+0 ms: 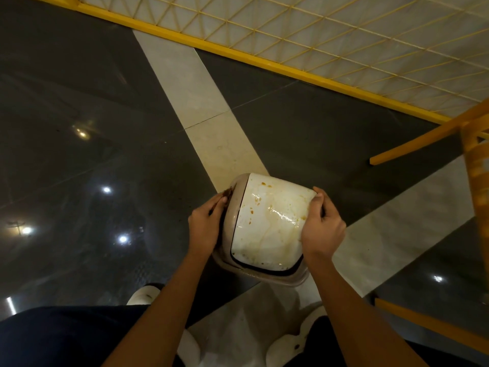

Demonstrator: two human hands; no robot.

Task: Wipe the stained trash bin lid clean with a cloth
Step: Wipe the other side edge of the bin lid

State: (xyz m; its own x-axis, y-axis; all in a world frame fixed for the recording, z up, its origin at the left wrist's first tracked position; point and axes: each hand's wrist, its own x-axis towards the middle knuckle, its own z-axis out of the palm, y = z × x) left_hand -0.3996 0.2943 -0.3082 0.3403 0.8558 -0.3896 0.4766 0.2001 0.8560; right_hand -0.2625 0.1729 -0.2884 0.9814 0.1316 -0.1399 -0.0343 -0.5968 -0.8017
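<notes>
A white trash bin lid [267, 223] with a beige rim is held above the floor between both hands. Brown and orange stains and wet streaks cover its top, and a dark brown smear sits on its far left edge. My left hand [206, 226] grips the lid's left side, fingers curled round the rim. My right hand [321, 226] grips the right side, thumb on top of the white flap. No cloth is in view.
Below lies a glossy dark tiled floor [92, 154] crossed by pale strips. A yellow mesh fence [317, 35] runs across the back. Yellow wooden chair legs [473, 165] stand at the right. My white shoes [144, 295] are at the bottom.
</notes>
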